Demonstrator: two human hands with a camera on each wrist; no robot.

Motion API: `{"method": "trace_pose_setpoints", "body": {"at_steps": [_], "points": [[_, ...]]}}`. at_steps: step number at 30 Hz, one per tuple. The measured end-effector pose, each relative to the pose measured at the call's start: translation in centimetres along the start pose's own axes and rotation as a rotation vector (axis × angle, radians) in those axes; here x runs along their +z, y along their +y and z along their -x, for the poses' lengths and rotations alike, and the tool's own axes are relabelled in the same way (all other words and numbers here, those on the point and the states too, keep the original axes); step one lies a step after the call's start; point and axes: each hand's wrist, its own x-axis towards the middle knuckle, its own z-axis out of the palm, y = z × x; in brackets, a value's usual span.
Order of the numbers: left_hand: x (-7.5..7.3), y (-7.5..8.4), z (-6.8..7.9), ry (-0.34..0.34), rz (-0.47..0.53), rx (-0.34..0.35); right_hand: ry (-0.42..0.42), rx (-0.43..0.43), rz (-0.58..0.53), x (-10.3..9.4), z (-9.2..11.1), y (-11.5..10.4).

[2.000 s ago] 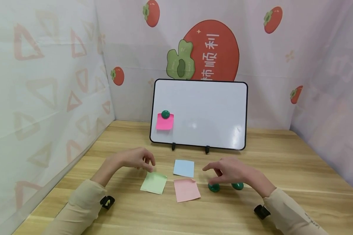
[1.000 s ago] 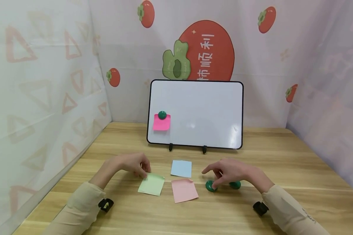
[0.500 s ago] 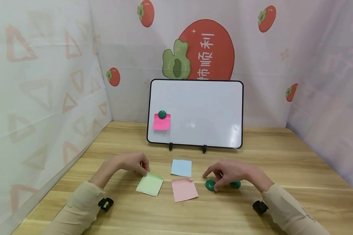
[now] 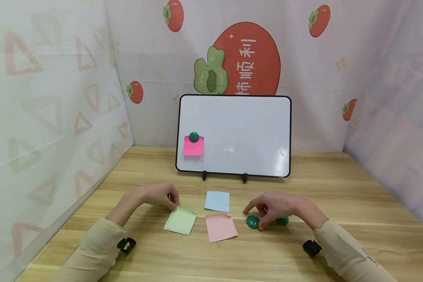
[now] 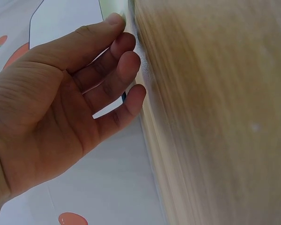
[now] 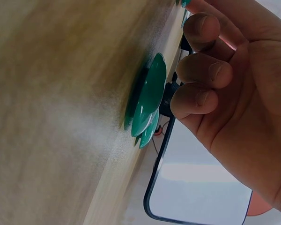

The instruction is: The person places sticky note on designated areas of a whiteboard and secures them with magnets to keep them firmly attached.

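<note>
My left hand pinches the far-left corner of a light green sticky note lying on the table. In the left wrist view its other fingers curl loosely, and only a sliver of the note shows. My right hand is over a green round magnet. Its thumb touches the magnet's right side; the index finger stretches beyond the far side, with a small gap. Another green magnet is partly hidden under this hand. In the right wrist view, two overlapping green domes show below the curled fingers.
A light blue sticky note and a light pink one lie between the hands on the wooden table. Behind them a whiteboard stands on black feet. A green magnet holds a bright pink note on it.
My left hand has closed on the green note, which has shifted slightly left and turned. My right thumb has slid from the magnet's top to its right side, and the index finger has lowered.
</note>
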Motion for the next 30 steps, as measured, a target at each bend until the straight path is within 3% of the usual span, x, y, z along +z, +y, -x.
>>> {"method": "trace_pose_setpoints", "body": {"at_steps": [22, 30], "points": [[0.1, 0.3, -0.3, 0.003, -0.019, -0.024, 0.026, -0.043, 0.002, 0.2, -0.1, -0.6], [-0.1, 0.5, -0.2, 0.026, -0.059, 0.033, 0.031, -0.037, 0.015, 0.1, -0.1, -1.0]]}}
